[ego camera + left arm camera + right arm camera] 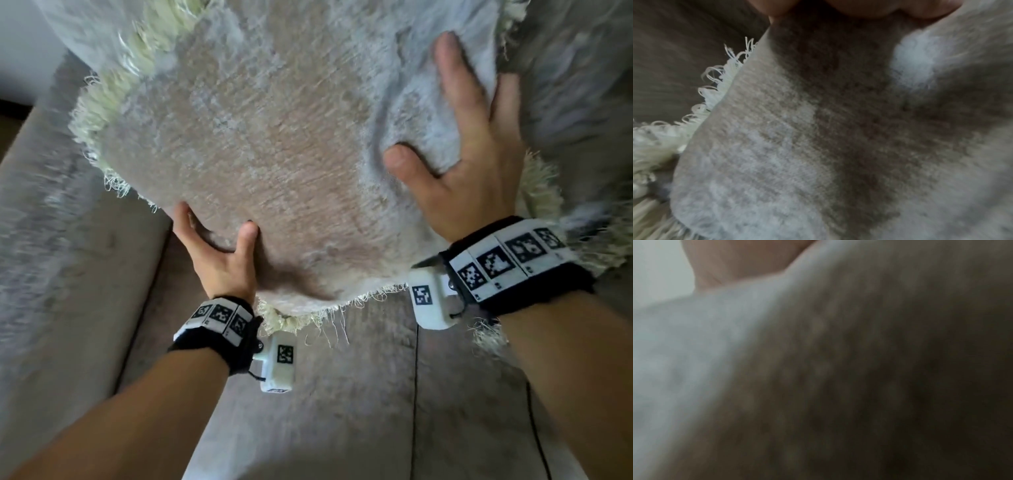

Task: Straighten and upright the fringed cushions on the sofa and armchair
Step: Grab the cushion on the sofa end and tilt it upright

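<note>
A large beige-grey velvet cushion [274, 137] with a cream fringe [102, 102] stands tilted against the sofa back and fills most of the head view. My left hand [215, 236] grips its lower left edge, thumb on the front face and the other fingers hidden behind the edge. My right hand [472, 154] lies flat on the cushion's right side with its fingers spread, denting the fabric. The left wrist view shows the cushion [818, 129] and its fringe [711, 97] close up. The right wrist view is a blurred stretch of cushion [818, 369].
The grey-brown sofa seat [342, 394] lies below the cushion, with a seam between seat pads at the right. The sofa's armrest [51, 274] runs along the left. The back rest [582, 102] rises at the right, and a white wall [20, 51] shows at top left.
</note>
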